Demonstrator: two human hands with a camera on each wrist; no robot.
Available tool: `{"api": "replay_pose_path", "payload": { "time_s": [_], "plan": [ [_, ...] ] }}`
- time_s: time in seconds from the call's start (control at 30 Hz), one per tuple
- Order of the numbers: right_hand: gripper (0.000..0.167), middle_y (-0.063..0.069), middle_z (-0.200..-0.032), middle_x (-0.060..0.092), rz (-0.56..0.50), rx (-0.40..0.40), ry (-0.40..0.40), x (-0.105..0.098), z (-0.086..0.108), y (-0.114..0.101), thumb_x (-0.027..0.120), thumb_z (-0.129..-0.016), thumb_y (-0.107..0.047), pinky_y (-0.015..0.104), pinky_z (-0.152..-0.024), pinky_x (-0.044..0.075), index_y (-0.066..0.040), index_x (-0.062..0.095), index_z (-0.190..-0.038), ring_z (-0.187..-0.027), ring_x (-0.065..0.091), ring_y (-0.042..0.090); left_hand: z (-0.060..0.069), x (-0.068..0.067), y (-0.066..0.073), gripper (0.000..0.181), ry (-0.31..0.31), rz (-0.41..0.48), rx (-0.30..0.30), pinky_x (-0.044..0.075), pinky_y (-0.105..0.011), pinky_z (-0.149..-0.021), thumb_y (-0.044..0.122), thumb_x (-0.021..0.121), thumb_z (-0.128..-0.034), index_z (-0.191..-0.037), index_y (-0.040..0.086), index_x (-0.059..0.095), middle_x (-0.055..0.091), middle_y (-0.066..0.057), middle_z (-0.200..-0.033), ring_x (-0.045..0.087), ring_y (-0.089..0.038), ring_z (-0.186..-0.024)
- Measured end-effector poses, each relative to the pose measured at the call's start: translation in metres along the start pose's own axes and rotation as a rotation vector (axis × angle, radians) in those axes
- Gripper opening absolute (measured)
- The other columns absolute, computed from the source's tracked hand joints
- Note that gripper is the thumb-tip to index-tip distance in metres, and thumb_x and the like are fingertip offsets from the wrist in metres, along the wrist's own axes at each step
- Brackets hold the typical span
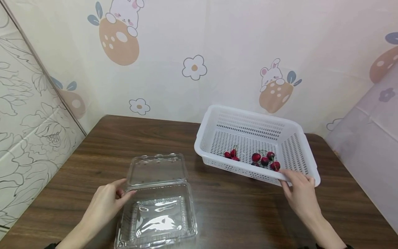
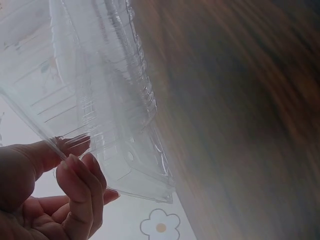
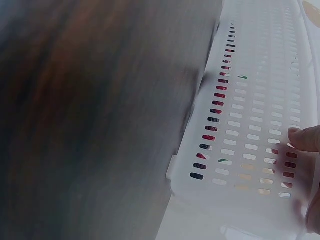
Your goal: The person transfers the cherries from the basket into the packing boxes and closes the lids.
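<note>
A clear plastic clamshell box [image 1: 190,211] lies on the table with its lid [image 1: 157,171] folded back. My left hand [image 1: 107,200] pinches the box's left edge near the hinge; in the left wrist view, thumb and fingers [image 2: 82,187] meet on the thin plastic rim. Farther right, a white perforated basket [image 1: 214,160] holds several dark red cherries [image 1: 264,161], some with green stems, along its near side. With the thumb outside and fingers over the rim, my right hand [image 1: 300,193] grips the basket's near right edge. The thumb [image 3: 306,139] presses the slotted wall in the right wrist view.
The dark wood-grain table [image 1: 230,214] extends beneath the box and the basket. Behind it hangs a pale wall covering [image 1: 168,93] printed with rabbits and flowers, and a flower-patterned panel [image 1: 34,138] stands at the left side.
</note>
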State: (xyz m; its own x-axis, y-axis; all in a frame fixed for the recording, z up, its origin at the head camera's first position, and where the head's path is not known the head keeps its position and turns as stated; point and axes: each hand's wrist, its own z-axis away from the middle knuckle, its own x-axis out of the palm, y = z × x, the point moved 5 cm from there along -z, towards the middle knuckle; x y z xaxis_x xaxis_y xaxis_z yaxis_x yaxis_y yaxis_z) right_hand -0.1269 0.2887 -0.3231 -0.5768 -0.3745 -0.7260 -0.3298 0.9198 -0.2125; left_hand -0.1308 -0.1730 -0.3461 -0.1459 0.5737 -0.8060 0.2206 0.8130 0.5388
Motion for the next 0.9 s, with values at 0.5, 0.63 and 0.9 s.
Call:
{"api": "replay_pose_path", "payload": {
  "time_s": [0.5, 0.63, 0.9],
  "plan": [
    [0.03, 0.021, -0.089, 0.061, -0.024, 0.003, -0.055, 0.015, -0.013, 0.003, 0.072, -0.063, 0.01, 0.044, -0.069, 0.024, 0.003, 0.061, -0.091, -0.083, 0.053, 0.035, 0.0, 0.007, 0.008, 0.044, -0.023, 0.005, 0.016, 0.034, -0.02, -0.042, 0.017, 0.07, -0.0757, -0.105, -0.013, 0.057, 0.045, 0.012, -0.053, 0.036, 0.0, -0.044],
    [0.032, 0.021, -0.091, 0.061, -0.035, 0.007, -0.079, 0.019, -0.017, 0.005, 0.072, -0.064, 0.01, 0.045, -0.07, 0.024, 0.002, 0.06, -0.092, -0.085, 0.052, 0.035, -0.001, 0.01, 0.012, 0.042, -0.026, 0.008, 0.029, 0.033, -0.019, -0.042, 0.016, 0.07, -0.0755, -0.104, -0.012, 0.058, 0.044, 0.013, -0.052, 0.035, 0.001, -0.043],
    [0.031, 0.021, -0.09, 0.062, -0.053, -0.003, -0.092, 0.026, -0.025, 0.004, 0.073, -0.063, 0.009, 0.045, -0.071, 0.024, 0.001, 0.061, -0.091, -0.086, 0.052, 0.035, 0.0, 0.015, 0.016, 0.042, -0.044, 0.02, 0.048, 0.033, -0.018, -0.043, 0.016, 0.071, -0.0748, -0.104, -0.011, 0.058, 0.043, 0.014, -0.052, 0.034, 0.001, -0.044]
  ]
}}
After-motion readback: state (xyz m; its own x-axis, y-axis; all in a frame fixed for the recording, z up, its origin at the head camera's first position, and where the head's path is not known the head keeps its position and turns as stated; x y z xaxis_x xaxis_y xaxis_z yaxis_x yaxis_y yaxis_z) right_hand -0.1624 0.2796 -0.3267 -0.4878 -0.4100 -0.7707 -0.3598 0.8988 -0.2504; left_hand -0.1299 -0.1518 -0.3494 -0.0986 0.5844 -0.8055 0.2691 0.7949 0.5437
